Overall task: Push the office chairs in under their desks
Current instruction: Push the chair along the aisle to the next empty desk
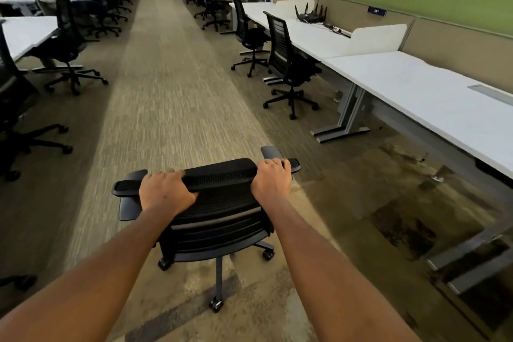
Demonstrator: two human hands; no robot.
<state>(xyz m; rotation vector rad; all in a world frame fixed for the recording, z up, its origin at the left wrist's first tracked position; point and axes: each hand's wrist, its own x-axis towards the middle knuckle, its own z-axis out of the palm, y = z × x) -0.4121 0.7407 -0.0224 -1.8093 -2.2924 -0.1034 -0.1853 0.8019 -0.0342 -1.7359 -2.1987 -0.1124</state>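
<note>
A black office chair point(219, 219) stands in the carpeted aisle right in front of me, its back toward me. My left hand point(163, 191) grips the top edge of the backrest on the left. My right hand point(272, 180) grips the same edge on the right. A long white desk point(433, 97) runs along the right side, with open floor beneath it beside the chair. Two more black chairs point(291, 64) point(249, 36) stand pulled out from the white desks further up on the right.
Rows of white desks and black chairs line both sides of the aisle point(172, 78). One chair point(69, 44) sits out at the left desk point(25, 33). Grey desk legs point(344, 125) stand to the right. A black router point(308, 15) rests on a right-hand desk.
</note>
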